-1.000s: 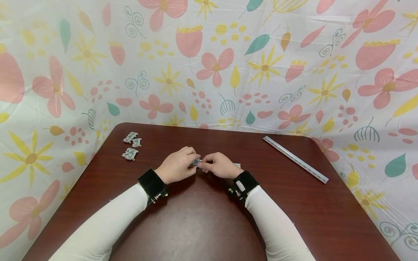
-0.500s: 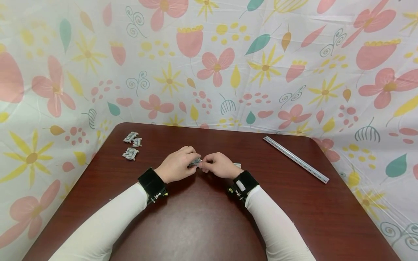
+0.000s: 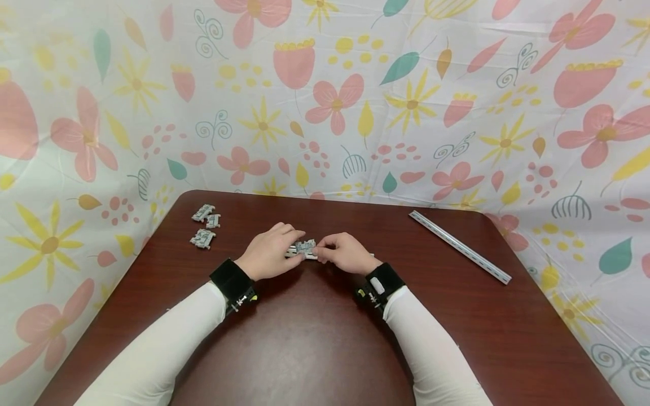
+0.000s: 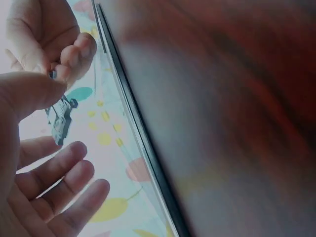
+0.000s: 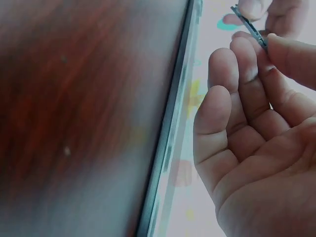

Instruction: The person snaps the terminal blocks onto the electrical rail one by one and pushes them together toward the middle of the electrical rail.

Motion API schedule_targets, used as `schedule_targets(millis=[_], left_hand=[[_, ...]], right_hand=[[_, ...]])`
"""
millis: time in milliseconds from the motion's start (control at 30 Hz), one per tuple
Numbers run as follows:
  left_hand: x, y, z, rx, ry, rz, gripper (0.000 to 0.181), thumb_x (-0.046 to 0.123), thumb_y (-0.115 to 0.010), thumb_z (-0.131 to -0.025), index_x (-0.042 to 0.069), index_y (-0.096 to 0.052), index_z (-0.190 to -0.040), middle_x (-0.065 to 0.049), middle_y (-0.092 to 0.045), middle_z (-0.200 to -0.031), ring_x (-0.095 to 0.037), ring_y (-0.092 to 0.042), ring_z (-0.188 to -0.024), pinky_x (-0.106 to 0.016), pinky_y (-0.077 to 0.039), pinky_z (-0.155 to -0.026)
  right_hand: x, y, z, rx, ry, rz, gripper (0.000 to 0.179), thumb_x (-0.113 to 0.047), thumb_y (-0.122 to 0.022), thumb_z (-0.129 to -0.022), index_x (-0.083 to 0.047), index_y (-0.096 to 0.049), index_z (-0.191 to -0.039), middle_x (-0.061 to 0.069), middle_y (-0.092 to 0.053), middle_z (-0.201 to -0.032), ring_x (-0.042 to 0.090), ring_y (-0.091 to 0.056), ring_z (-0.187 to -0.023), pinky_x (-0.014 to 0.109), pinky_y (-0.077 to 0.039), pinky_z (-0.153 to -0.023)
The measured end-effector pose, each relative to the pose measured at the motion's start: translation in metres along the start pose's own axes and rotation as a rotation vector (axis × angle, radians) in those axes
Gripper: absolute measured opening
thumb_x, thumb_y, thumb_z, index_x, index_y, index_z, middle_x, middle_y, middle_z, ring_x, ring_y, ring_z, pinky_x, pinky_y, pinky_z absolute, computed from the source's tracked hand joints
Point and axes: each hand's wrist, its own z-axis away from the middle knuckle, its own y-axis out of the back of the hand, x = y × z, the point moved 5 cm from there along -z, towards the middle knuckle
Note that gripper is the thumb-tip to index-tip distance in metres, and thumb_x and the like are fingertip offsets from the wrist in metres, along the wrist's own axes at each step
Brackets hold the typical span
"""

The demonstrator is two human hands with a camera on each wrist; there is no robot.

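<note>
A small grey terminal block (image 3: 306, 248) is between the two hands, its broad side facing up in the head view. My right hand (image 3: 350, 255) pinches its right end between thumb and forefinger; in the right wrist view the block (image 5: 250, 25) shows thin edge on. My left hand (image 3: 266, 254) frames the other end with relaxed, spread fingers. In the left wrist view its thumb overlaps the block (image 4: 60, 121); firm contact is hard to tell. Beneath the hands lies a slotted metal rail (image 3: 291, 253), mostly hidden.
Several similar grey blocks (image 3: 202, 239) lie at the table's left. A longer slotted metal rail (image 3: 459, 247) rests diagonally at the right. A floral cloth (image 3: 335, 107) hangs behind the brown table (image 3: 299, 338).
My left hand has loosened and shifted slightly left. The terminal block has turned, so its broad side and part of the rail now show. The right hand keeps its pinch.
</note>
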Motion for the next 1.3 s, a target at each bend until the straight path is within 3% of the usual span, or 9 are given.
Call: schedule_targets(millis=[167, 333, 500, 700, 1067, 1300], left_hand=[[-0.011, -0.004, 0.0, -0.052, 0.129, 0.131, 0.058, 0.043, -0.077, -0.105, 0.003, -0.069, -0.147, -0.01, -0.073, -0.132, -0.027, -0.065, -0.122, -0.046, -0.061, -0.095], [-0.015, -0.007, 0.001, -0.078, 0.219, 0.322, 0.039, 0.042, -0.073, -0.109, 0.009, -0.077, -0.129, -0.003, -0.073, -0.116, -0.022, -0.066, -0.109, -0.044, -0.058, -0.093], [-0.013, -0.009, 0.001, -0.057, 0.219, 0.466, 0.022, 0.037, -0.073, -0.11, 0.016, -0.077, -0.107, 0.002, -0.068, -0.101, -0.018, -0.06, -0.092, -0.04, -0.051, -0.084], [-0.009, -0.004, 0.002, -0.003, 0.219, 0.576, 0.015, 0.028, -0.072, -0.112, 0.014, -0.078, -0.111, 0.002, -0.07, -0.103, -0.021, -0.059, -0.09, -0.039, -0.049, -0.083], [-0.01, -0.003, 0.002, 0.047, 0.22, 0.554, 0.015, 0.027, -0.073, -0.111, 0.014, -0.08, -0.109, 0.003, -0.069, -0.099, -0.018, -0.057, -0.085, -0.035, -0.049, -0.077], [-0.008, 0.002, 0.003, 0.101, 0.221, 0.48, 0.012, 0.023, -0.073, -0.111, 0.014, -0.08, -0.106, 0.0, -0.068, -0.097, -0.02, -0.057, -0.084, -0.037, -0.048, -0.077]], right_hand=[[-0.001, 0.007, 0.0, 0.05, 0.0, -0.007, 0.028, -0.033, -0.072, -0.111, -0.015, -0.083, -0.094, -0.002, -0.074, -0.084, 0.017, -0.058, -0.073, 0.032, -0.046, -0.068], [-0.003, 0.012, 0.001, 0.094, -0.004, -0.033, 0.029, -0.033, -0.071, -0.112, -0.012, -0.084, -0.097, 0.005, -0.076, -0.087, 0.02, -0.059, -0.073, 0.034, -0.047, -0.068], [-0.003, 0.014, 0.003, 0.124, 0.0, -0.056, 0.027, -0.031, -0.071, -0.112, -0.011, -0.084, -0.1, 0.008, -0.076, -0.088, 0.023, -0.063, -0.076, 0.035, -0.048, -0.069], [-0.003, 0.013, 0.003, 0.135, -0.003, -0.077, 0.023, -0.03, -0.071, -0.112, -0.014, -0.084, -0.103, 0.007, -0.077, -0.091, 0.023, -0.07, -0.079, 0.035, -0.051, -0.069], [-0.001, 0.011, 0.003, 0.139, -0.015, -0.072, 0.021, -0.031, -0.071, -0.112, -0.015, -0.083, -0.108, 0.006, -0.077, -0.092, 0.019, -0.071, -0.078, 0.033, -0.05, -0.066], [-0.001, 0.012, 0.004, 0.142, -0.032, -0.078, 0.023, -0.033, -0.072, -0.111, -0.015, -0.083, -0.119, 0.009, -0.078, -0.093, 0.022, -0.072, -0.079, 0.036, -0.053, -0.069]])
